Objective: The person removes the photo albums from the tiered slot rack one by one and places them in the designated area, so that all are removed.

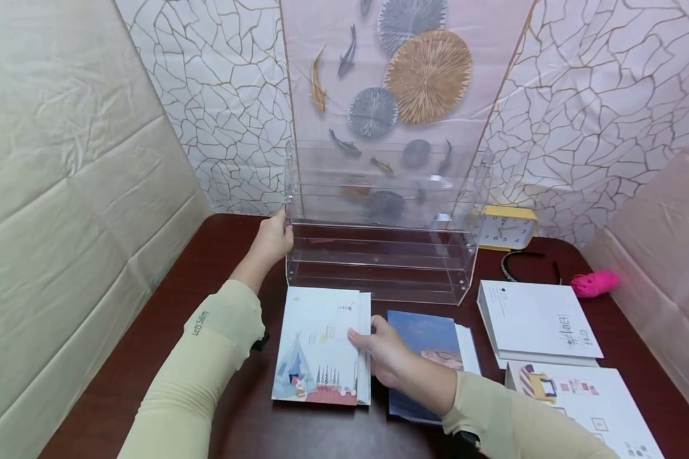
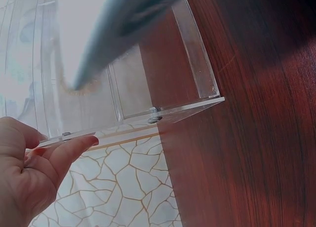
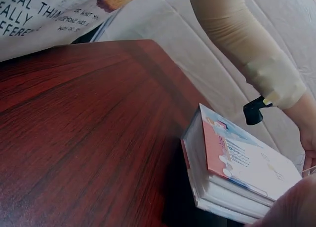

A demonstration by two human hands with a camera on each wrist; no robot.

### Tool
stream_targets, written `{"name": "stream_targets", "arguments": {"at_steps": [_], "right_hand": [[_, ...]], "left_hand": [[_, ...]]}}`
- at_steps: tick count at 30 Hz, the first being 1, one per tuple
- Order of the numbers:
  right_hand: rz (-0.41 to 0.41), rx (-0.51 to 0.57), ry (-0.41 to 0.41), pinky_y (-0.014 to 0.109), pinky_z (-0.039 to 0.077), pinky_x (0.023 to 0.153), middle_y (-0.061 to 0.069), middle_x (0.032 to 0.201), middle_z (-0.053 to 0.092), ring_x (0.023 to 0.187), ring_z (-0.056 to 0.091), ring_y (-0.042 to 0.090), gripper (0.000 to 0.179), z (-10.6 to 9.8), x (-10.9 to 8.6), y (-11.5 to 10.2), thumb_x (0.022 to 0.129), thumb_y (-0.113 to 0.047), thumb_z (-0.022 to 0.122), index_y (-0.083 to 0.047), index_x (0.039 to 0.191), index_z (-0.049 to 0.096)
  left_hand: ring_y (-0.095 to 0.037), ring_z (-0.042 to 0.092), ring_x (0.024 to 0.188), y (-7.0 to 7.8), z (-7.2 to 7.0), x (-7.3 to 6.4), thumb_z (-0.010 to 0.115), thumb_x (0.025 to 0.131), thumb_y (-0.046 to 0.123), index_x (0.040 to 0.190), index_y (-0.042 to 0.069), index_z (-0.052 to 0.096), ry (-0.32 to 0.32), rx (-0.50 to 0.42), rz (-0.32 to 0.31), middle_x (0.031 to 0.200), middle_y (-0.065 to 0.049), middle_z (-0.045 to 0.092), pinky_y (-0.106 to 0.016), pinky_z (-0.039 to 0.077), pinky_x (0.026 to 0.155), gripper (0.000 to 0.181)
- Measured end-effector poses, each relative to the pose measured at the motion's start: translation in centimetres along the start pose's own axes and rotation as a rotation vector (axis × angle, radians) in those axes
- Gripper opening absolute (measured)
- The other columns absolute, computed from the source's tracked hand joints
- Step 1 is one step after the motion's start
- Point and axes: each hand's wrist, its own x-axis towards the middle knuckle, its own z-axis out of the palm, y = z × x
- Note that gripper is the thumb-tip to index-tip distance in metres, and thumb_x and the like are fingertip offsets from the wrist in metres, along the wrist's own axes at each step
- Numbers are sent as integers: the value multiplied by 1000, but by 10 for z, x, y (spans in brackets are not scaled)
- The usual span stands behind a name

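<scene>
My left hand point(image 1: 272, 239) grips the left side panel of a clear acrylic shelf rack point(image 1: 379, 258) at the back of the table. In the left wrist view the thumb and fingers of that hand point(image 2: 37, 170) pinch the panel's edge. My right hand point(image 1: 392, 357) holds a thick white book point(image 1: 316, 344) with a tent drawing by its right edge, thumb on the cover. The book is in front of the rack; its page edges show in the right wrist view, where the hand is mostly cut off. A blurred pale object point(image 2: 98, 39) crosses the left wrist view.
A blue book point(image 1: 416, 335) lies partly under my right forearm. Two white books point(image 1: 534, 319) lie farther right, the nearer partly covered by my sleeve. Behind them are a yellow clock point(image 1: 505, 229), a black headband point(image 1: 511, 262) and a pink bundle point(image 1: 594, 284). Cloth-covered walls enclose the table.
</scene>
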Motion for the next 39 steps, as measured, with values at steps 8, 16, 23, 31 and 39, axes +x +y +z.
{"name": "stream_targets", "arguments": {"at_steps": [8,16,23,31,39], "right_hand": [[26,-21,5,41,50,75,25,117,50,96,59,28,29,1,6,9,98,-8,47,4,118,29],[15,-27,17,39,51,77,26,112,54,93,61,27,27,3,18,19,98,-4,44,12,118,34],[-64,-200,100,36,51,70,23,105,53,83,59,24,34,7,17,27,95,-5,53,13,118,35],[-216,-565,207,48,44,87,29,125,37,112,42,39,66,13,7,29,79,4,68,13,134,32],[-218,-673,121,55,21,105,35,143,13,132,16,48,79,18,-8,26,80,-4,69,16,140,21]], "left_hand": [[-35,59,97,0,3,0,42,97,6,124,-7,44,-22,44,12,107,-26,59,-44,49,78,30],[-35,60,94,2,3,0,42,97,6,126,-7,43,-24,24,13,107,-26,59,-44,49,77,32],[-36,58,101,4,3,1,42,97,6,129,-7,42,-29,20,10,114,-27,57,-45,48,81,35],[-34,59,93,3,2,0,42,96,6,127,-7,44,-25,22,22,108,-26,59,-44,48,77,33],[-36,58,99,2,0,1,42,95,5,124,-8,46,-12,19,35,112,-27,58,-46,47,81,32]]}}
